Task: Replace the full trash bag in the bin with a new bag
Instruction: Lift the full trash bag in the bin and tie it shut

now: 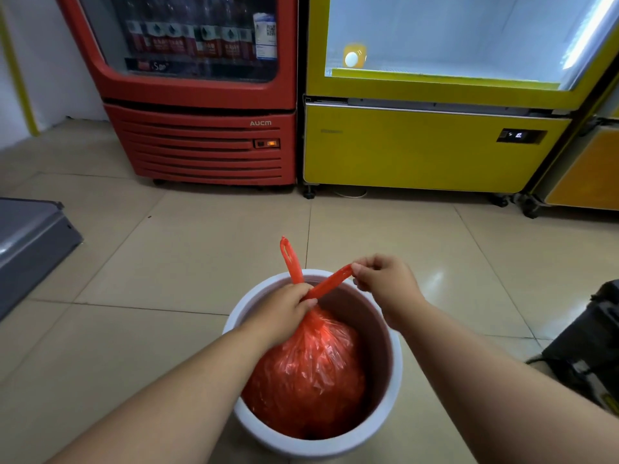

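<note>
Down here the floor (187, 262) is pale beige tile, glossy enough to catch a light spot off to the right of the hands. The white round bin (397, 360) stands on it directly under both forearms, its inner wall a dull brown. Inside sits the full red trash bag (311, 373), bulging and crinkled, gathered to a neck at the top. The left hand (284, 313) is closed tight around that neck, fingers curled together just above the bag's bulk. Two red handle strips rise out of the fist: one handle loop (290, 259) stands free, pointing up and away past the knuckles, touched by nothing. The other handle strip (331, 283) runs taut from the fist to the right hand (385, 279), which pinches its end between thumb and fingertips, the other fingers loosely bent. The two hands are near each other but apart, joined only by that stretched strip.

Left of the left arm lies a grey metal panel (30, 242) on the tiles; right of the right arm sits a black bag (589, 346). Beyond the hands, against the wall, a red AUCM drinks cooler (201, 142) stands just beside a yellow display fridge (418, 145), its lit cabinet nearly bare.
</note>
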`<state>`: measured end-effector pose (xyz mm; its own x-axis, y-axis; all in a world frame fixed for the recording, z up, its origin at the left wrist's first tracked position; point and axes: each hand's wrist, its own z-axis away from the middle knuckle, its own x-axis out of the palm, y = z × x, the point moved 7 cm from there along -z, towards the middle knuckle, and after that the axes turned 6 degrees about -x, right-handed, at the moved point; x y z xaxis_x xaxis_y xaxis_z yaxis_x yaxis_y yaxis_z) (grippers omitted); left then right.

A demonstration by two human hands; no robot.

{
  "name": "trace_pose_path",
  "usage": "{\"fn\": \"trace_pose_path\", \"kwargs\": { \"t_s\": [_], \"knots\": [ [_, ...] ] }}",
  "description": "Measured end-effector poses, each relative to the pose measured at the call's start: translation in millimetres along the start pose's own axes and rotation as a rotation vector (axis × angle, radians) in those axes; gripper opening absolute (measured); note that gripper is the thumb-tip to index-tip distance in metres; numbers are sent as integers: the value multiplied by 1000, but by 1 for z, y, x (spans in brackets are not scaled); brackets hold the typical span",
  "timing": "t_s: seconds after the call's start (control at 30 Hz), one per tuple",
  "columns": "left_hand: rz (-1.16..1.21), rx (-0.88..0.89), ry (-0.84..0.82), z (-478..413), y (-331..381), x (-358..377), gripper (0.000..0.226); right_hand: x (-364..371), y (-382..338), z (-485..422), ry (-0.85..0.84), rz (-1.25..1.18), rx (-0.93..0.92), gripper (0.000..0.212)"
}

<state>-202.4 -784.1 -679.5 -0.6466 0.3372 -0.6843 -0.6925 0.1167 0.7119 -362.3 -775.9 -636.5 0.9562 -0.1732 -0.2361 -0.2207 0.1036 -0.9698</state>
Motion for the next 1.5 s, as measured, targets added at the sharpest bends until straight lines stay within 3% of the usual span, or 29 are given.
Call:
{"fn": "trace_pose_path", "kwargs": {
  "t_s": [0.07, 0.1, 0.2, 0.27, 0.33, 0.4, 0.53, 0.67, 0.77, 1.0, 1.17, 1.27, 1.37, 1.5],
  "knots": [
    [52, -37, 47, 0, -5, -2, 22, 17, 18, 12, 9, -178, 98, 28],
    [74, -51, 75, 1, -8, -4, 28, 27, 26, 18, -22, -138, 116, 25],
    [154, -76, 123, 2, -12, -7, 36, 58, 38, 28, -259, 393, 21, 20],
    [215, -84, 136, 3, -12, -8, 33, 72, 41, 31, -345, 544, -41, 28],
    [265, -91, 137, 4, -12, -8, 24, 76, 42, 32, -340, 547, -45, 25],
    [321, -111, 138, 5, -14, -9, 14, 73, 45, 30, -296, 477, -32, 7],
    [449, -168, 258, 7, -19, -15, 10, 68, 43, 29, -272, 510, -107, 28],
    [232, -132, 265, 5, -12, -11, 9, 62, 33, 29, -271, 562, -207, 19],
    [70, -20, 161, 4, -1, -7, 11, 57, 35, 28, -281, 461, -143, 26],
    [-315, 296, -116, 16, 13, 1, 27, 50, 33, 26, -347, 467, -69, 10],
    [-416, 335, -85, 17, 15, -6, 26, 51, 31, 27, -384, 528, -107, 12],
    [-334, 193, -125, 12, 12, -6, 24, 52, 31, 29, -387, 553, -151, 11],
    [-31, -96, -259, 11, 1, -1, 21, 52, 29, 36, -341, 615, -243, 3],
    [376, -286, -268, 20, -6, 0, 30, 47, 18, 59, -209, 754, -545, 20]
  ]
}}
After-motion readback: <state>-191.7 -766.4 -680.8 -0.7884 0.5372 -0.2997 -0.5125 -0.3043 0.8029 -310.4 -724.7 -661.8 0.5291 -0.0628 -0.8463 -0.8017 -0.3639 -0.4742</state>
